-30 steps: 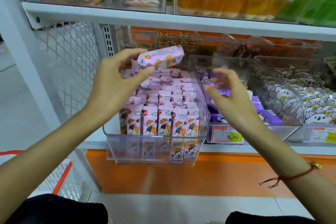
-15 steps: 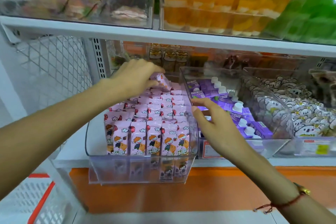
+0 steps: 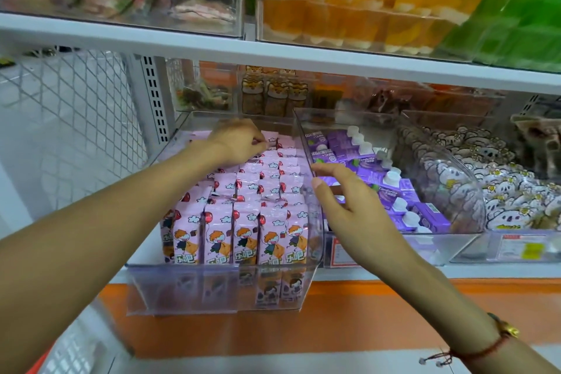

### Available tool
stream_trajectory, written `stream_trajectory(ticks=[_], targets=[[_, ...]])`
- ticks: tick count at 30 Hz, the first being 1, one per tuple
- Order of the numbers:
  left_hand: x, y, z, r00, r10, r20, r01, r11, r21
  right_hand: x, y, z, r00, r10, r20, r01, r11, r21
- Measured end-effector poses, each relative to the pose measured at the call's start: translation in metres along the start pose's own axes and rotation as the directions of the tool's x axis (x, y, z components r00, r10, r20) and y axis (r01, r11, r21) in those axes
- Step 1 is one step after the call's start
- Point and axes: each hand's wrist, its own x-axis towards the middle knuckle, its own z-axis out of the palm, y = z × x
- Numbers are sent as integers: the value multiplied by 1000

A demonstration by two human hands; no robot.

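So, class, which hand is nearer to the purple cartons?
Right. The right hand is just beside the purple cartons, at their bin's wall; the left hand is farther, gripping a pink packet at the back of the next bin.

White shelf, wire mesh panel, orange ledge

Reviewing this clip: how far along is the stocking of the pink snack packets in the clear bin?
Done: the clear bin holds upright rows of pink packets from the front nearly to the back. In hand: the left hand pinches one pink packet at the back row, and the right hand hovers open beside the bin's right wall. Left: seating that packet and letting go. Further stock is not visible.
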Motion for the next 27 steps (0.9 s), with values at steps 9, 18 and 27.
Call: stream_trajectory(ticks=[9, 18, 27], targets=[[7, 0, -12, 989, 150, 16, -150, 987, 52, -4, -4, -12, 996, -82, -25, 72, 960, -272], [-3, 6, -11, 984, 28, -175, -59, 983, -174, -9, -9, -15, 992, -117, -46, 95, 939, -331], [-74, 46, -26, 726, -506, -465, -178, 515, -839, -2, -20, -11, 967, -199, -162, 153, 953, -261]])
